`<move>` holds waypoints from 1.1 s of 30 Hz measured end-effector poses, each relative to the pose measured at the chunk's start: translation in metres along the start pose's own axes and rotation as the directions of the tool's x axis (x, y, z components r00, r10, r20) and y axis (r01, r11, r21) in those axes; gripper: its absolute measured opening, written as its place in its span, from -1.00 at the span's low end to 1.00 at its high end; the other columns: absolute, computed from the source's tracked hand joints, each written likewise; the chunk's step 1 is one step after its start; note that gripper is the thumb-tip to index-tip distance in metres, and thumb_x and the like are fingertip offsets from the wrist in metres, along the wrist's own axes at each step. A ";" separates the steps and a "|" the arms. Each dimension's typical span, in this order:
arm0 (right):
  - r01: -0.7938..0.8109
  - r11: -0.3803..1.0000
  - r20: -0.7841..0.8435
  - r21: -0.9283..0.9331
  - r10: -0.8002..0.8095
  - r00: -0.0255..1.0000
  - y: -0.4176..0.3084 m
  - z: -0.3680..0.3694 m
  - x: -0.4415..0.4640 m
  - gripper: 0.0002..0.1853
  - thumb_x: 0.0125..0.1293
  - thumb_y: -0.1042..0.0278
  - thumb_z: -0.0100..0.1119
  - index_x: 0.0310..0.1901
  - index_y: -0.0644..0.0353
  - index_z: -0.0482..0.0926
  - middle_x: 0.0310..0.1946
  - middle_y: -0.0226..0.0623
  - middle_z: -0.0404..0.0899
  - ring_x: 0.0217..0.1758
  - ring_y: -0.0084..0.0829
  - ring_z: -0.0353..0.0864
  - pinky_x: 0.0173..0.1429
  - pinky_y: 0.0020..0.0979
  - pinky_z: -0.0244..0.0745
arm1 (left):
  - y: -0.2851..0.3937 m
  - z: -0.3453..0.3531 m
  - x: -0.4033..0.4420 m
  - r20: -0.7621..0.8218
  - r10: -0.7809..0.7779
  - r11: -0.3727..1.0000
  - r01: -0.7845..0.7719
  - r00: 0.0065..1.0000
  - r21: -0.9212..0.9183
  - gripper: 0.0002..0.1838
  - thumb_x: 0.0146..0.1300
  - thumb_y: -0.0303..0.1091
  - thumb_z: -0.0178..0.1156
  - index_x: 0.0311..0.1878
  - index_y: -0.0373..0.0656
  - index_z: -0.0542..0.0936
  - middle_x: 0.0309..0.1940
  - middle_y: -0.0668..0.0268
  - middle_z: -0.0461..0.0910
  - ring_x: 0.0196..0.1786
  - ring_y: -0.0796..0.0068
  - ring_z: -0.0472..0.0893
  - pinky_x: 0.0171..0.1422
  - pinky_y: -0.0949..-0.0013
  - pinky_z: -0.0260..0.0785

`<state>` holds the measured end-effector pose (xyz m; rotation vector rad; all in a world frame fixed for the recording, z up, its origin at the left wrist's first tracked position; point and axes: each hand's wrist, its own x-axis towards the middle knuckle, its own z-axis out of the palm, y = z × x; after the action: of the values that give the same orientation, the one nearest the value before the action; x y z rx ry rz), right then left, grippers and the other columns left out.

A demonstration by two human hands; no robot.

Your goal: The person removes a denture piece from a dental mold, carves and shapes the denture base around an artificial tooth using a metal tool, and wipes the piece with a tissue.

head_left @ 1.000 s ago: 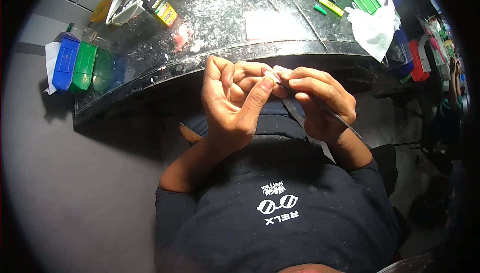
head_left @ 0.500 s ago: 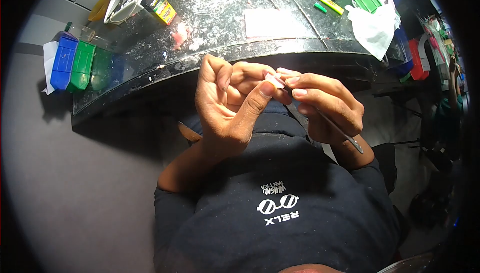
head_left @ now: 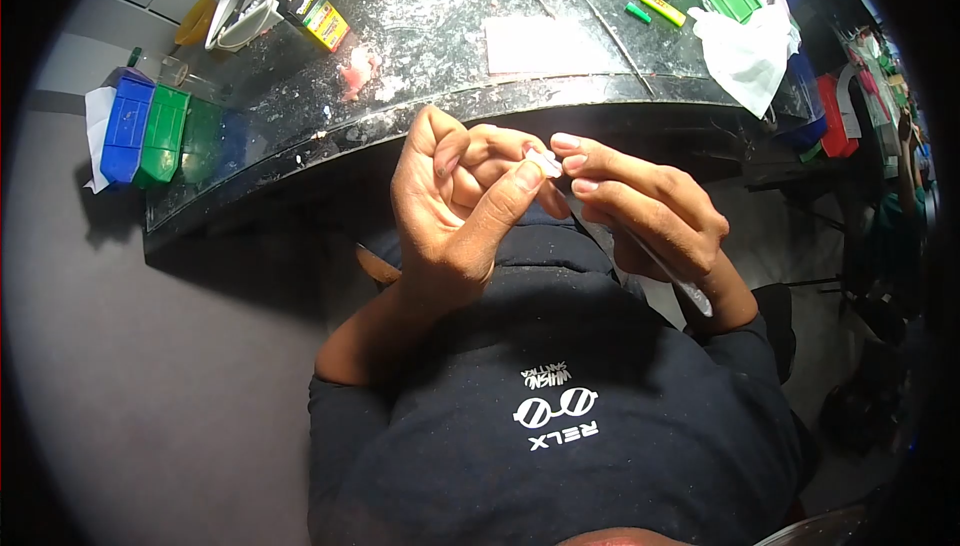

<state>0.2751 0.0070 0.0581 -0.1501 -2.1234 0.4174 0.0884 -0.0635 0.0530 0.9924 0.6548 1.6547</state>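
Between the thumb and fingers of my left hand point(head_left: 450, 201) is a small white-and-pink piece point(head_left: 545, 162), its exact kind too small to make out. Close beside it on the right, my right hand point(head_left: 660, 196) is closed around a thin metal spatula point(head_left: 692, 293). The spatula's flat end sticks out below the palm, toward the wrist. Its other end is hidden by the fingers. Both hands are raised in front of the dark shirt point(head_left: 560, 346), just short of the bench's front edge.
The black bench point(head_left: 430, 36) is dusted white. On it are a white sheet point(head_left: 550, 46), a pink lump point(head_left: 361, 71), a small box point(head_left: 315, 16), thin metal rods point(head_left: 615, 38), a yellow lighter point(head_left: 660, 6) and a crumpled white cloth point(head_left: 745, 56). Blue point(head_left: 128, 131) and green bins point(head_left: 163, 136) hang at the left.
My right fingers have drawn slightly away from the small piece, which shows more now. The spatula has turned, and its flat end has moved a little left and down, catching the light.
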 end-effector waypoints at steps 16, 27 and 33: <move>-0.157 0.985 -0.173 -0.074 0.143 0.975 0.020 0.003 -0.004 -0.86 0.26 0.69 0.32 -0.15 0.40 0.65 -0.17 -0.06 0.73 -0.11 -0.22 0.78 -0.01 -0.33 0.69 | -0.006 0.003 -0.001 -0.018 0.124 0.938 -0.111 0.992 0.329 -0.62 0.35 -0.74 0.11 -0.17 -0.19 0.07 -0.14 -0.17 0.60 -0.20 0.36 0.72 -0.02 0.38 0.64; -0.093 0.980 -0.131 0.174 0.117 0.985 0.002 0.007 -0.003 -0.77 0.25 0.57 0.39 -0.06 0.33 0.65 -0.06 0.00 0.72 0.04 -0.14 0.78 0.08 -0.27 0.73 | 0.002 -0.002 0.000 -0.010 0.006 0.997 -0.005 1.000 0.075 -0.61 0.34 -0.74 0.14 -0.18 -0.18 0.09 -0.14 -0.09 0.58 -0.14 0.33 0.73 -0.02 0.36 0.65; -0.111 0.986 -0.106 0.122 0.124 0.987 -0.001 0.008 -0.001 -0.74 0.22 0.61 0.40 -0.04 0.31 0.66 -0.05 -0.04 0.73 0.04 -0.16 0.78 0.06 -0.28 0.75 | 0.002 0.000 0.000 -0.021 0.035 0.998 -0.033 0.999 0.060 -0.60 0.35 -0.74 0.14 -0.19 -0.19 0.08 -0.14 -0.10 0.58 -0.13 0.32 0.74 0.00 0.37 0.65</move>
<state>0.2689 0.0043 0.0537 -0.2274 -1.9795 0.5875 0.0877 -0.0643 0.0547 1.0345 0.7093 1.6864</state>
